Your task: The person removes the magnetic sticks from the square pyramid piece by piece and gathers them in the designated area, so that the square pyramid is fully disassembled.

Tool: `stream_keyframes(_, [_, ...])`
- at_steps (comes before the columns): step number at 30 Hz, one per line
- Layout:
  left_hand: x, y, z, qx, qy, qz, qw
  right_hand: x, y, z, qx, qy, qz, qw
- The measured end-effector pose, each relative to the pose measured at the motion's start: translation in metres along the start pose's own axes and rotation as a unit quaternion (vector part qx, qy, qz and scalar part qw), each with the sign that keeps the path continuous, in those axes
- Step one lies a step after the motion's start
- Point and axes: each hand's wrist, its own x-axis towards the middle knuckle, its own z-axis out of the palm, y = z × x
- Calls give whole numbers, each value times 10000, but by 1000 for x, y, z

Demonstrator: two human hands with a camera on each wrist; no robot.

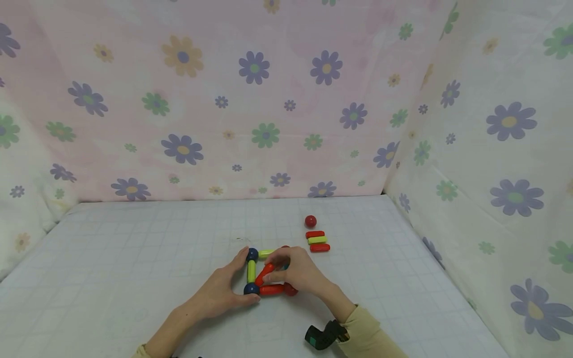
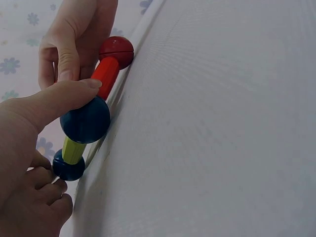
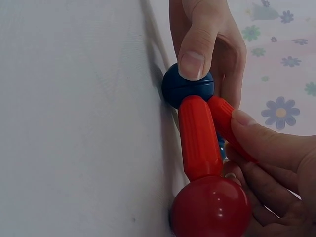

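A square of magnetic rods and balls lies on the white table. Its left side is a yellow-green rod point(image 1: 251, 272) between a far blue ball point(image 1: 252, 254) and a near blue ball point(image 1: 250, 289). My left hand point(image 1: 217, 291) spans this side, thumb on the near ball and fingers at the far one. A red rod point(image 3: 199, 138) runs from the near blue ball to a red ball point(image 3: 211, 207). My right hand point(image 1: 301, 268) pinches another red rod point(image 1: 264, 274), one end touching the near blue ball. That hand partly hides the square's right side.
Beyond the right hand lie a loose red ball point(image 1: 311, 221), two red rods point(image 1: 320, 247) and a yellow-green rod point(image 1: 317, 240). A black device point(image 1: 321, 337) sits at the right wrist. Flowered cloth point(image 1: 286, 119) stands behind and beside the table.
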Motion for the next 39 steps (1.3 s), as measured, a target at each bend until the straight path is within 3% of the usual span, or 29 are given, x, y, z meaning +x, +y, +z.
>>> stream_keyframes(10, [0, 1, 0, -25, -20, -15, 10000, -2, 0, 0, -7, 64, -196, 9998])
stream_keyframes(18, [0, 1, 0, -39, -3, -37, 10000, -1, -2, -1, 172, 270, 154, 9994])
stream_keyframes(26, [1, 0, 1, -10, -3, -53, 10000, 0, 2, -6, 200, 403, 116, 9989])
stream_keyframes(34, [0, 1, 0, 47, -8, -135, 9999, -3, 6, -20, 596, 851, 284, 9942])
stream_keyframes(39, [0, 1, 0, 54, -38, -132, 9999, -12, 11, -33, 389, 1266, 169, 9910])
